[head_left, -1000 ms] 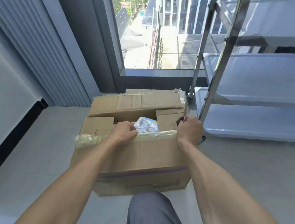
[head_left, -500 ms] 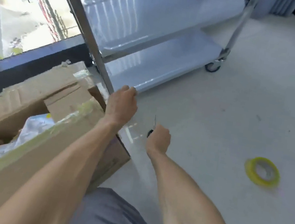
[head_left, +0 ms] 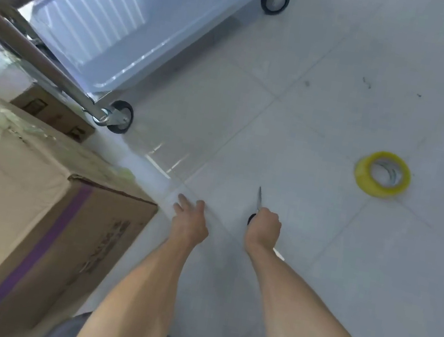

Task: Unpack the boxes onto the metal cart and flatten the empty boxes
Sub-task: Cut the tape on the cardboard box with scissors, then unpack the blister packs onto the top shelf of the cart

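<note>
Nearest the camera, the right hand [head_left: 264, 227] is curled tightly round the dark handle of a small thin-bladed knife [head_left: 258, 201], whose point sticks up and away from the knuckles, over bare floor. Holding it out like that keeps the edge away from the other arm and from the body (a sensible way to carry a blade between cuts, I judge). Whether it is a knife or one arm of a pair of scissors is too small to tell.

Just to the left of that grip, the left hand [head_left: 190, 219] hangs with fingers loosely spread and holds nothing, apart from both the blade and the carton.

Further left of the grip stands the big brown cardboard box with a purple stripe [head_left: 39, 214], upright on the floor, with crumpled yellowish tape along its top edge. Its contents are not visible here, so unpacking appears not yet begun.

Beyond the grip and to its right, well apart, a yellow roll of packing tape [head_left: 382, 174] lies flat on the pale tiled floor [head_left: 348, 72].

Farthest, up and left of the grip, is the shiny metal cart with wheels [head_left: 91, 28], its low shelf close behind the box, probably parked there for a short reach.
</note>
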{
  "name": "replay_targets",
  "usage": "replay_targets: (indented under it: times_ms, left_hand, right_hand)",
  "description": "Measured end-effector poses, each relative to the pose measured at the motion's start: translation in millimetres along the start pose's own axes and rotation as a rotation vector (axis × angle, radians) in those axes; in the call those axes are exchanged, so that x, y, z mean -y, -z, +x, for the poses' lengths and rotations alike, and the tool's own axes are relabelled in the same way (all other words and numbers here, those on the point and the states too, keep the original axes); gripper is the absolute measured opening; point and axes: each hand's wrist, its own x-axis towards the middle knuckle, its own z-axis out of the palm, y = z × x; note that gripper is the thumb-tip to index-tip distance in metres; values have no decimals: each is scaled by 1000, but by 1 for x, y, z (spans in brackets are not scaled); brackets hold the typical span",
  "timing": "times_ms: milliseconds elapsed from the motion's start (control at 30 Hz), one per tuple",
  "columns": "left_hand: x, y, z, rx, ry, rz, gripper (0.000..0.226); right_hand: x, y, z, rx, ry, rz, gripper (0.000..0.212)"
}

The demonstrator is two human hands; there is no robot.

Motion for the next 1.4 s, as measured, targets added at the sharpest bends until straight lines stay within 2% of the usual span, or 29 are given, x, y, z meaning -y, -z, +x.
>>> replay_targets:
  times_ms: [67, 167, 300, 367, 433, 467, 533, 600, 667, 733, 767, 833, 900, 967, 1033, 1100, 1200, 1267, 1333, 1400]
  left_hand:
    - [-10, 7, 4, 4, 41, -17, 51]
    - [-17, 24, 10, 103, 73, -40, 46]
    - [5, 45, 5, 277, 14, -40, 69]
    - [25, 66, -7, 270, -11, -143, 69]
    - [37, 100, -27, 110, -11, -305, 53]
    - [39, 122, -40, -28, -12, -411, 47]
    - [39, 180, -76, -398, -88, -731, 42]
    - [49, 245, -125, -876, -220, -936, 40]
    - [73, 303, -179, -1240, -310, -944, 32]
    - [114, 343, -227, -1418, -264, -910, 29]
    - [143, 351, -242, -1448, -165, -887, 29]
    - [206, 345, -266, -1363, 177, -767, 31]
    - [263, 313, -282, -1114, 524, -648, 32]
    - [300, 268, -303, -935, 701, -607, 30]
    - [324, 224, -320, -893, 747, -600, 27]
    - [339, 187, -335, -866, 760, -603, 23]
    - [345, 152, -356, -806, 779, -601, 34]
    - [340, 150, -372, -888, 786, -559, 34]
    - [333, 160, -382, -1065, 820, -477, 35]
    - [330, 177, -388, -1142, 860, -430, 37]
  right_hand:
    - [1, -7, -4, 26, -2, -10, 24]
    - [17, -11, -16, -12, -28, -56, 26]
    - [33, 2, -34, -17, 20, -120, 27]
    - [44, 17, -41, -19, 67, -108, 27]
    - [70, 39, -46, -14, 115, 7, 28]
    - [91, 54, -50, -25, 132, 99, 29]
    - [144, 82, -61, -73, 169, 279, 30]
    - [207, 110, -83, -97, 259, 393, 28]
    - [269, 130, -118, -98, 434, 403, 28]
    - [321, 139, -166, -74, 659, 376, 25]
    - [341, 138, -193, -50, 785, 358, 22]
    - [368, 127, -251, 51, 1052, 285, 18]
    - [380, 106, -301, 195, 1274, 97, 19]
    - [379, 78, -336, 325, 1405, -206, 17]
    - [369, 50, -357, 421, 1445, -522, 15]
    - [357, 35, -367, 353, 1506, -762, 20]
    - [349, 34, -374, 258, 1481, -747, 27]
    - [353, 45, -378, 288, 1431, -711, 29]
    - [361, 65, -385, 457, 1334, -702, 32]
    - [363, 92, -398, 601, 1280, -860, 25]
